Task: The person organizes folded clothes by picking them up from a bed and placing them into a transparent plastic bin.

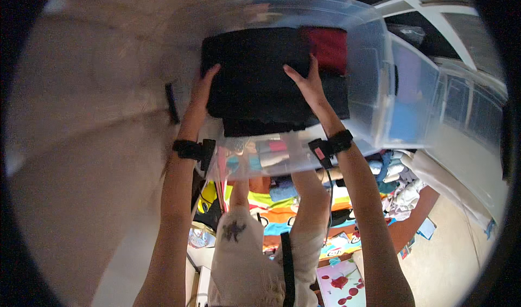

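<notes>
A folded black garment (255, 73) lies in a clear plastic storage bin (369, 90), on top of more dark folded cloth (260, 127). My left hand (205, 90) grips its left side, thumb on top, the other fingers hidden. On the right side my right hand (308, 87) holds it too, thumb over the top and a finger along the edge; its remaining fingers are out of sight. A folded dark red cloth (328, 49) sits beside the black one at the bin's far right. What kind of garment the black one is cannot be made out.
More clear bins (410, 95) stand to the right, near a white frame (423, 8). A pale wall (97, 90) rises at the left. Below are my legs, a colourful patterned blanket (277, 216) and piled clothes (401, 176). Dark straps with small devices (187, 149) circle both wrists.
</notes>
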{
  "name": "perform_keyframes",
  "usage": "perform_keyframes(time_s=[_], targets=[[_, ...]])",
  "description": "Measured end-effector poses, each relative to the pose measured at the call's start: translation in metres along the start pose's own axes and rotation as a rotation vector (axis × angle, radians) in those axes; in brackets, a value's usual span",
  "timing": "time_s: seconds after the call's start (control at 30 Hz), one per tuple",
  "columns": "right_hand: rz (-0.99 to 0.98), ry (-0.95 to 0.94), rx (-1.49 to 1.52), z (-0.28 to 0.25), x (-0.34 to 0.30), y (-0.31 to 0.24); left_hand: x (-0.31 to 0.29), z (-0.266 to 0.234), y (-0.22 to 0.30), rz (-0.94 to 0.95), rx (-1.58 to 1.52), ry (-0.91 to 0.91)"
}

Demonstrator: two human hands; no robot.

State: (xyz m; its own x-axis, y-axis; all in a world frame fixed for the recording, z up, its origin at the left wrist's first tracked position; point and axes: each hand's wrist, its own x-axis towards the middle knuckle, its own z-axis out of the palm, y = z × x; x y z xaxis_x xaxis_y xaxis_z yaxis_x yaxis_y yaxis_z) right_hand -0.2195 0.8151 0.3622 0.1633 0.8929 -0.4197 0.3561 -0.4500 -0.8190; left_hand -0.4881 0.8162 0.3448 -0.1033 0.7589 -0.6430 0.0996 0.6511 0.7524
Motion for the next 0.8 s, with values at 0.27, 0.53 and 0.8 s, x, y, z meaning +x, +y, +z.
perform_keyframes(time_s=[0.27,0.53,0.8], targets=[[-0.298,-0.003,0.005,0.109,0.165,0.121,0.155,0.003,-0.107,0.045,-0.072,0.095],[-0.167,-0.051,-0.056,0.141,0.182,0.149,0.187,0.038,-0.119,0.145,0.502,0.565],[-0.049,0.045,-0.384,0.122,0.168,0.125,0.152,0.061,-0.063,0.734,1.251,0.768]])
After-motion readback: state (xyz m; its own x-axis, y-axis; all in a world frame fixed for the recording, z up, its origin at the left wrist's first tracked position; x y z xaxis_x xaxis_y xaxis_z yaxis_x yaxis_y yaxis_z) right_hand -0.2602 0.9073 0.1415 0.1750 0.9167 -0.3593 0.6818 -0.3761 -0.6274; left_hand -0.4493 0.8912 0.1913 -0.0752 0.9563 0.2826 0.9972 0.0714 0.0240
